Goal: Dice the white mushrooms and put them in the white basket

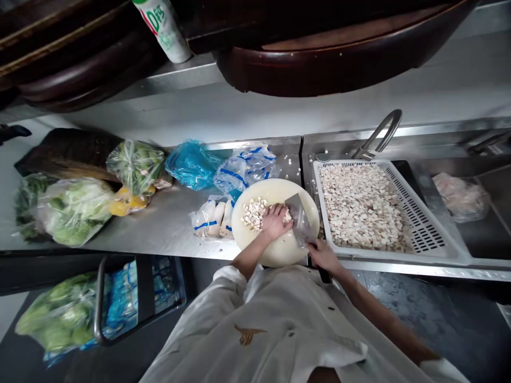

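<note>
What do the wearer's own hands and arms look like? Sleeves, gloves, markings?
Left hand and right hand: both bare, no gloves. Forearms uncovered; no watch or bracelet visible. Left sleeve is white, loose, ending around the forearm. Right sleeve: white, only partly in frame. White top has a gold-brown emblem. Rings: too small to tell.
</note>
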Demonstrator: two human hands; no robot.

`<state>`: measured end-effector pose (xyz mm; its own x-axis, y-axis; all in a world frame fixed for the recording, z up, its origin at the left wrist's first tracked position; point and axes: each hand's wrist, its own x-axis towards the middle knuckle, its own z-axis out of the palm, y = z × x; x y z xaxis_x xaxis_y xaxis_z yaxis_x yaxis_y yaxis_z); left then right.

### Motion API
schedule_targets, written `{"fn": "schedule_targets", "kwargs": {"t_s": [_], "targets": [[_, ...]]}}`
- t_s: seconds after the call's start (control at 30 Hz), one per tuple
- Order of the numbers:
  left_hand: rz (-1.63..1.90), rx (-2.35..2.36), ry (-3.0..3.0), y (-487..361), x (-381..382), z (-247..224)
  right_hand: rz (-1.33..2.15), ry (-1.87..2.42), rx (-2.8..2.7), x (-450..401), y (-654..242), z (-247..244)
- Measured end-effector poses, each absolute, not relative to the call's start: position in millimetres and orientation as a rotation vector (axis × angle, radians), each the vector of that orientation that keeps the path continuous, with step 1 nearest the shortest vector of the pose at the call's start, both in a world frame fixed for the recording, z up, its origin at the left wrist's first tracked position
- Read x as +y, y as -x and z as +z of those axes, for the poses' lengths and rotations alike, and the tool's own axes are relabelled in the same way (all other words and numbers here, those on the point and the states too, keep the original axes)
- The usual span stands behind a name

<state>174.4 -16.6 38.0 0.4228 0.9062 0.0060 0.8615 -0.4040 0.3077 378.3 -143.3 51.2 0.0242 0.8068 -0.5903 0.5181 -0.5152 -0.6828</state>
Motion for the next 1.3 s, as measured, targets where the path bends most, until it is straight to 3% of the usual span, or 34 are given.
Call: {"fn": "schedule_targets", "kwargs": {"t_s": [0.13, 0.37, 0.57, 0.77, 0.97, 1.17, 1.3], "targets": [[0.445, 1.665, -2.381, -186, -39, 33, 1.579, 1.936, -1.193, -146, -364, 36], [0.87, 1.704, -2.139, -189, -22, 36, 2.075, 1.46, -0.811, -122, -334, 45], [0.876, 1.669, -2.196, -233, -20, 79, 2.167, 1.103, -0.566, -133, -375, 76], [0.991, 1.372, -2.321, -363, -11, 116, 1.815, 1.249, -0.758, -154, -494, 115], [0.893, 1.071, -2.196, -481, -15, 81, 1.218, 1.9, -1.111, -170, -600, 142], [0.734, 0.851, -2.229, -506, -34, 77, 0.781, 2.363, -1.194, -188, -632, 136], [0.876, 0.825, -2.223, -514, -46, 79, 0.791, 2.316, -1.275, -195, -627, 135]]}}
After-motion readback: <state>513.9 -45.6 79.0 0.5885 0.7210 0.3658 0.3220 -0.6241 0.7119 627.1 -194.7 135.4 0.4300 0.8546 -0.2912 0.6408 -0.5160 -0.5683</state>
